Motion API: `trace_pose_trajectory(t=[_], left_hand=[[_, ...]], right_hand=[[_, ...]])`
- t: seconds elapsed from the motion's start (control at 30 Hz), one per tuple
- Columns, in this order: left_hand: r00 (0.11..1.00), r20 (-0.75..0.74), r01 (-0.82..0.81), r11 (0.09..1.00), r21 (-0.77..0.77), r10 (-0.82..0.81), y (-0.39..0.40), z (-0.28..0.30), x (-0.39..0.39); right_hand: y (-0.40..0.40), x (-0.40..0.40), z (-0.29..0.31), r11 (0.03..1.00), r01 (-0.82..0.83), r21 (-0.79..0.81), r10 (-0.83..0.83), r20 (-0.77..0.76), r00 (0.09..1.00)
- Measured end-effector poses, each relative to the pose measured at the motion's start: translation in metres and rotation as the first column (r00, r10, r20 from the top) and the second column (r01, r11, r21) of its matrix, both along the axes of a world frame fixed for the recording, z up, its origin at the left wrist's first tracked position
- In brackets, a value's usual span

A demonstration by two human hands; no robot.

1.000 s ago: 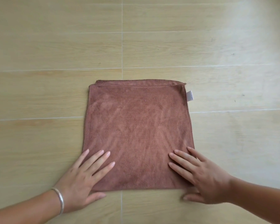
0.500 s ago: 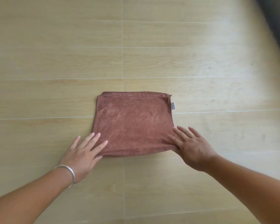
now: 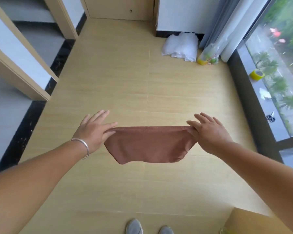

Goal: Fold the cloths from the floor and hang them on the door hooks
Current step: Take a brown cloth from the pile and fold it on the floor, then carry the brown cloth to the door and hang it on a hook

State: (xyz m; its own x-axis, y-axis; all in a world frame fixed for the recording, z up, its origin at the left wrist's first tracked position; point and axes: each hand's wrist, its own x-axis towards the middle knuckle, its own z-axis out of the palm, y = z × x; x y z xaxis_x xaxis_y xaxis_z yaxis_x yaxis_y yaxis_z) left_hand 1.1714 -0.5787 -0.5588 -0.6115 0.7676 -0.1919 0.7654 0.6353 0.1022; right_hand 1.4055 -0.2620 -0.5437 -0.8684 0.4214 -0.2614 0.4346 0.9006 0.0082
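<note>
Cloth (image 3: 150, 144) held up, pinched at both top corners.
Left hand (image 3: 93, 132) and right hand (image 3: 208, 134) hide the corners; thumbs unseen.

Pale wood-look floor (image 3: 159, 81) runs up to a closed light-wood door (image 3: 120, 7) at the far end, black skirting (image 3: 24, 130) along the left wall. White walls and beige door frames (image 3: 64, 17) on the left. On the right, a big window (image 3: 281, 65) throws daylight in, greenery outside, grey curtain (image 3: 227, 22) bunched in the corner. A white plastic bag (image 3: 181, 45) slumps against the far wall; a yellow tape roll (image 3: 257, 74) sits on the sill.
</note>
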Motion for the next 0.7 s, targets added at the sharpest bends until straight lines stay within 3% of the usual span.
trace_pose_trajectory(t=[0.17, 0.37, 0.53, 0.7], left_hand=[[0.997, -0.068, -0.036, 0.993, 0.108, 0.043, -0.009, 0.211, -0.010], [0.965, -0.254, -0.023, 0.989, 0.145, 0.060, -0.006, 0.419, -0.043], [0.910, -0.391, -0.088, 0.985, 0.150, 0.141, -0.010, 0.561, -0.055], [0.834, -0.511, -0.112, 0.971, 0.210, 0.206, -0.028, 0.647, -0.051]], right_hand=[[-0.006, -0.011, 0.204, 0.997, -0.071, 0.000, 0.070, -0.152, 0.986], [0.001, -0.040, 0.410, 0.981, -0.117, 0.156, 0.159, -0.297, 0.941], [-0.008, -0.062, 0.540, 0.959, -0.074, 0.274, 0.192, -0.435, 0.880], [-0.022, -0.068, 0.624, 0.915, 0.013, 0.403, 0.211, -0.506, 0.836]])
